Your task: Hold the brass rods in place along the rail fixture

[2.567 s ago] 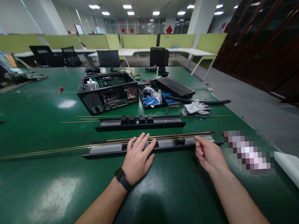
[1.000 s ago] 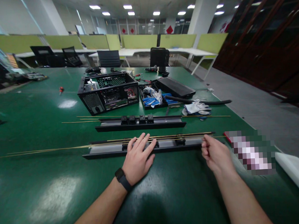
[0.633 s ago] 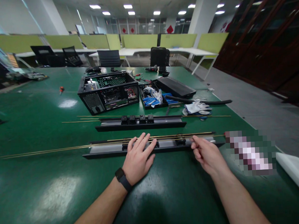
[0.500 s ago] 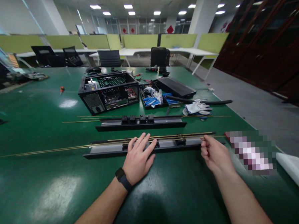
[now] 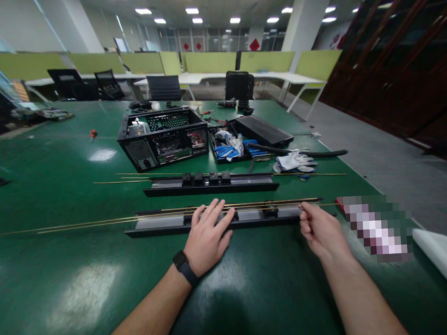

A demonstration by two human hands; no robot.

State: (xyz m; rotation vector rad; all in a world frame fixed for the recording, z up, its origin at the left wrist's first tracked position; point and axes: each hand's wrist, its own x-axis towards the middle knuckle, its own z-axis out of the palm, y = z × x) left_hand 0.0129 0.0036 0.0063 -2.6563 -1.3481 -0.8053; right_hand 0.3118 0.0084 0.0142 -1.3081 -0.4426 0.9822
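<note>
My left hand (image 5: 208, 233), with a dark watch on its wrist, lies over the nearer black channel (image 5: 155, 225) with fingers spread, resting on or just above thin brass-coloured rods (image 5: 99, 223). Those rods run lengthwise along the channel and stick out far past its left end. Near the channel's right end, my right hand (image 5: 321, 228) is closed in a pinch on one thin rod, whose tip extends to the right. A black block (image 5: 270, 209) sits in the channel between my hands; other blocks are partly hidden behind my left fingers.
Behind lies a second channel (image 5: 209, 189) with several black blocks and more rods. Farther back are an open computer case (image 5: 162, 138), a black tray (image 5: 226, 160) with gloves, and white gloves (image 5: 294, 161). A white object (image 5: 441, 261) and a blurred-out item (image 5: 372, 227) lie right.
The left end of one long rod has shifted a little to the right, and my right hand has moved very slightly left. My left hand stays in place.
</note>
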